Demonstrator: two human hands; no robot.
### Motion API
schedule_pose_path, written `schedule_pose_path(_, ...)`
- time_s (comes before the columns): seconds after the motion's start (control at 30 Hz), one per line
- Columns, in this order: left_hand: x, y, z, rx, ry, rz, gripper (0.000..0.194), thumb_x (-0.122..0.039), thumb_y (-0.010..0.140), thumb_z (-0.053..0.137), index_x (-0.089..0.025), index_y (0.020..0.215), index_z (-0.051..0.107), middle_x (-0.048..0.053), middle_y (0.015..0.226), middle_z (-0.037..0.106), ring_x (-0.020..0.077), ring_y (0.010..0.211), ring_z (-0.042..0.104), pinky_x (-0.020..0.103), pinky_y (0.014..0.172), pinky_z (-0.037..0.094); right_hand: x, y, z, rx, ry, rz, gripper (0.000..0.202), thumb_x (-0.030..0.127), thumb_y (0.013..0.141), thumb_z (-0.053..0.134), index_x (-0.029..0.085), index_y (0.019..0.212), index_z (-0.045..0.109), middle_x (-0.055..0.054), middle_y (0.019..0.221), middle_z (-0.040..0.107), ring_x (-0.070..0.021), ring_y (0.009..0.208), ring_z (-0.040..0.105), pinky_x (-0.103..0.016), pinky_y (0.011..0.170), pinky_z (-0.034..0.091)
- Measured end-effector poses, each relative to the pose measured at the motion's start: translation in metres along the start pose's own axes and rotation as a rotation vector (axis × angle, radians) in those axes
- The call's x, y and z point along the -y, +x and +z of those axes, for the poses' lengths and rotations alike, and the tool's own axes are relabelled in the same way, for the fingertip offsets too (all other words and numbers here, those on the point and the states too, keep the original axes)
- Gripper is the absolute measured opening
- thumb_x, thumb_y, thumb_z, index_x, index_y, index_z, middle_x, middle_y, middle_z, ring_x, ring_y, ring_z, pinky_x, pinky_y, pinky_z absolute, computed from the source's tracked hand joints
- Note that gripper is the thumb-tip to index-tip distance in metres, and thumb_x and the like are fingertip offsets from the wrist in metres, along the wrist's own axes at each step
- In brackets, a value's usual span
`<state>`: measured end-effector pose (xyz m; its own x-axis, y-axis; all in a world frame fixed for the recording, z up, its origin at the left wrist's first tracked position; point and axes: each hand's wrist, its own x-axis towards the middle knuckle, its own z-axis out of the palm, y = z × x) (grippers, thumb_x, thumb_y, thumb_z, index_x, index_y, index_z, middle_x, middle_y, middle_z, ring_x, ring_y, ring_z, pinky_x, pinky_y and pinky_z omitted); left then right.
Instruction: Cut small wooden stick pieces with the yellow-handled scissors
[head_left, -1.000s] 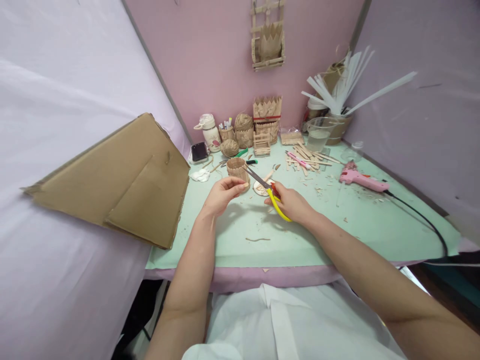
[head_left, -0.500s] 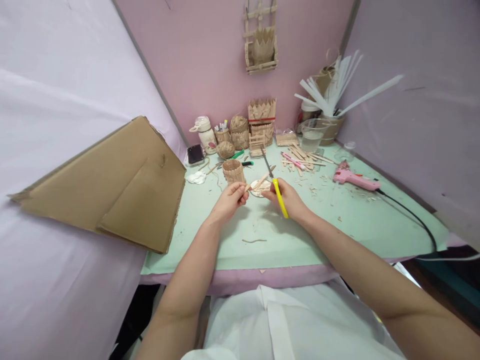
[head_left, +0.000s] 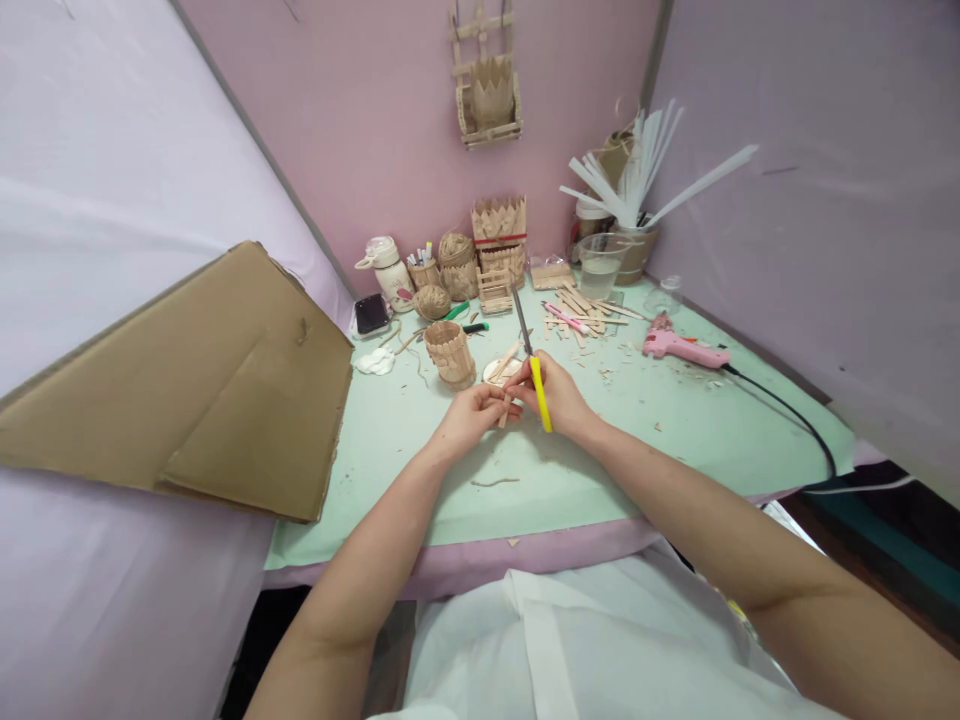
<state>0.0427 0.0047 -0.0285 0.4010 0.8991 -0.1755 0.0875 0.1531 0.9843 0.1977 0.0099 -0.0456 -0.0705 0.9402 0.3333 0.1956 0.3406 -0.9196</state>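
Note:
Between the fingertips of my left hand (head_left: 474, 418) is a short, flat piece of wooden stick (head_left: 505, 410), pinched and pointing down. My right hand (head_left: 559, 395) is wrapped around yellow-handled scissors (head_left: 538, 392), whose dark blades point up and away from me. Its fingertips meet the left ones at the stick piece. Just behind my hands lies a small white round dish (head_left: 495, 372) with stick pieces on it. To its left stands a cup covered in wooden sticks (head_left: 451, 354).
A pink glue gun (head_left: 686, 348) with a black cord lies at right. Loose wooden sticks (head_left: 589, 310), a clear cup of liquid (head_left: 600, 268), twine balls (head_left: 433, 301) and a white bottle (head_left: 388, 272) stand behind. Cardboard (head_left: 247, 390) leans at left. A twine scrap (head_left: 495, 482) lies in front.
My hands have come together, the right fingertips now touching the stick piece in my left hand. The scissors moved along, still pointing upward. The whole view has shifted slightly.

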Motion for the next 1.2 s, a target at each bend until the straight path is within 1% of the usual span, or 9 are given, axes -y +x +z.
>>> schedule_pose_path(0.13, -0.001, -0.001, 0.002, -0.046, 0.004, 0.010, 0.024, -0.029, 0.068, 0.069, -0.011, 0.082, 0.060, 0.011, 0.077, 0.070, 0.0182, 0.071, 0.067, 0.035, 0.073, 0.051, -0.001, 0.000, 0.001, -0.024, -0.011, 0.017, 0.028, 0.036, 0.067, 0.064, 0.022, 0.077, 0.041, 0.001, 0.076, 0.062, -0.0140, 0.065, 0.055, -0.028, 0.061, 0.042)
schedule_pose_path(0.27, -0.005, -0.002, 0.002, -0.147, -0.051, 0.091, 0.027, -0.030, 0.065, 0.071, -0.012, 0.081, 0.060, 0.008, 0.077, 0.069, 0.0168, 0.071, 0.066, 0.036, 0.075, 0.051, -0.004, 0.002, 0.001, -0.100, -0.042, 0.034, 0.029, 0.037, 0.067, 0.063, 0.022, 0.076, 0.039, 0.003, 0.070, 0.057, -0.0132, 0.062, 0.053, -0.027, 0.061, 0.041)
schedule_pose_path(0.4, -0.010, -0.004, -0.002, -0.214, -0.109, 0.138, 0.030, -0.034, 0.061, 0.073, -0.013, 0.079, 0.059, 0.006, 0.077, 0.068, 0.0151, 0.072, 0.064, 0.034, 0.075, 0.051, -0.001, 0.000, -0.002, -0.141, -0.164, 0.033, 0.026, 0.039, 0.071, 0.058, 0.023, 0.075, 0.038, 0.005, 0.066, 0.051, -0.0119, 0.059, 0.047, -0.025, 0.057, 0.038)
schedule_pose_path(0.47, -0.012, -0.005, -0.006, -0.245, -0.125, 0.176, 0.029, -0.034, 0.061, 0.073, -0.014, 0.078, 0.060, 0.004, 0.077, 0.067, 0.0135, 0.072, 0.063, 0.033, 0.075, 0.051, 0.004, -0.003, -0.002, -0.116, -0.282, 0.050, 0.025, 0.041, 0.072, 0.055, 0.023, 0.073, 0.037, 0.006, 0.063, 0.047, -0.0114, 0.056, 0.043, -0.024, 0.054, 0.034)
schedule_pose_path(0.57, -0.013, -0.005, -0.011, -0.295, -0.161, 0.244, 0.029, -0.035, 0.061, 0.073, -0.016, 0.078, 0.061, 0.001, 0.077, 0.065, 0.0123, 0.071, 0.061, 0.033, 0.076, 0.052, 0.012, -0.008, -0.001, 0.017, -0.465, 0.023, 0.024, 0.043, 0.073, 0.053, 0.023, 0.076, 0.039, 0.005, 0.064, 0.048, -0.0115, 0.054, 0.042, -0.023, 0.051, 0.030)
schedule_pose_path(0.63, -0.014, -0.006, -0.014, -0.298, -0.189, 0.281, 0.029, -0.035, 0.061, 0.072, -0.017, 0.080, 0.060, 0.001, 0.079, 0.065, 0.0131, 0.074, 0.061, 0.035, 0.077, 0.052, 0.016, -0.011, 0.001, 0.092, -0.580, 0.029, 0.025, 0.044, 0.073, 0.054, 0.023, 0.081, 0.042, 0.003, 0.067, 0.053, -0.0126, 0.054, 0.045, -0.024, 0.050, 0.027)
schedule_pose_path(0.73, -0.015, -0.007, -0.016, -0.271, -0.198, 0.302, 0.029, -0.034, 0.063, 0.071, -0.017, 0.083, 0.059, 0.002, 0.084, 0.065, 0.0140, 0.079, 0.061, 0.036, 0.079, 0.052, 0.019, -0.013, 0.003, 0.131, -0.685, 0.026, 0.027, 0.045, 0.074, 0.053, 0.023, 0.086, 0.044, 0.001, 0.071, 0.058, -0.0138, 0.055, 0.048, -0.024, 0.051, 0.026)
schedule_pose_path(0.87, -0.016, -0.009, -0.016, -0.256, -0.188, 0.309, 0.026, -0.033, 0.065, 0.070, -0.017, 0.083, 0.059, 0.001, 0.083, 0.065, 0.0132, 0.077, 0.061, 0.036, 0.078, 0.053, 0.022, -0.013, 0.005, 0.137, -0.758, 0.029, 0.027, 0.046, 0.076, 0.052, 0.023, 0.088, 0.045, 0.000, 0.072, 0.059, -0.0150, 0.055, 0.049, -0.025, 0.051, 0.025)
schedule_pose_path(1.2, -0.015, -0.007, -0.019, -0.239, -0.154, 0.296, 0.028, -0.034, 0.065, 0.069, -0.017, 0.085, 0.059, 0.001, 0.085, 0.065, 0.0140, 0.080, 0.061, 0.036, 0.078, 0.053, 0.027, -0.014, 0.002, 0.142, -0.792, 0.040, 0.029, 0.049, 0.077, 0.052, 0.023, 0.089, 0.046, -0.002, 0.076, 0.061, -0.0167, 0.059, 0.053, -0.026, 0.051, 0.026)
